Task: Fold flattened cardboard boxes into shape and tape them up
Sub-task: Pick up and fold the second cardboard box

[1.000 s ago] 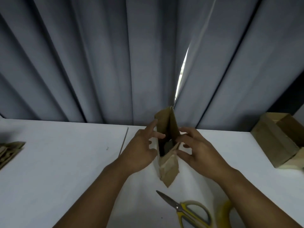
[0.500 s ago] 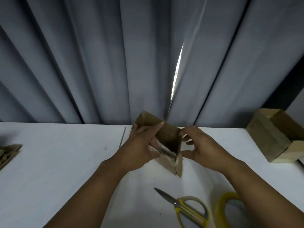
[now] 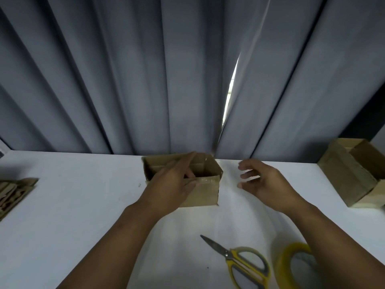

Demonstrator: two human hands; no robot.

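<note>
Since a moment ago the cardboard box [image 3: 205,191] has opened from a narrow folded shape into a squared, open-topped form standing on the white table [image 3: 73,215]. Left hand [image 3: 173,188] grips its near wall, fingers reaching over the rim into the opening. Right hand [image 3: 262,180] has let go and hovers just beside the box, fingers spread and empty. Yellow-handled scissors [image 3: 239,259] and a roll of yellow tape [image 3: 291,265] lie nearer the person. Another folded box [image 3: 352,174] sits far right, flattened cardboard [image 3: 12,192] far left.
</note>
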